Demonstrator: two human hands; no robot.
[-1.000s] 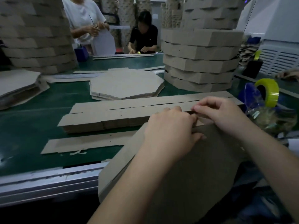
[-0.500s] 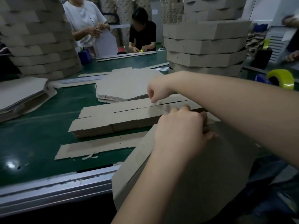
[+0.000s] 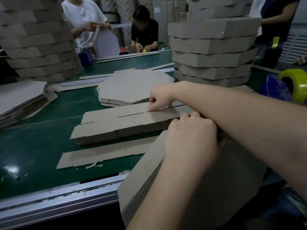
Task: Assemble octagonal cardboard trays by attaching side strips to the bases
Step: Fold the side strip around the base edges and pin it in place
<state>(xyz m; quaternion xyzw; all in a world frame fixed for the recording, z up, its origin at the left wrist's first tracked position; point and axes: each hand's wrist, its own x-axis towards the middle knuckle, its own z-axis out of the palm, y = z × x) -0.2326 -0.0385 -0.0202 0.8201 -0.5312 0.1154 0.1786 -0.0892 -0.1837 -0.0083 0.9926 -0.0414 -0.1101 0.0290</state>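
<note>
Our right hand has left the tray edge and reached across; its fingertips now touch the stacked side strips.

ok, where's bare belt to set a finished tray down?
Bare green belt between the flat brown cardboard pile at left and the stacked brown side strips; also between the loose strip and the metal rail. Crowded right: octagonal base stack, tray tower, yellow tape roll.

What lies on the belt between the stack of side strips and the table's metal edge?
A single loose strip lies flat there, with small scraps at its near edge; the head view shows it.
</note>
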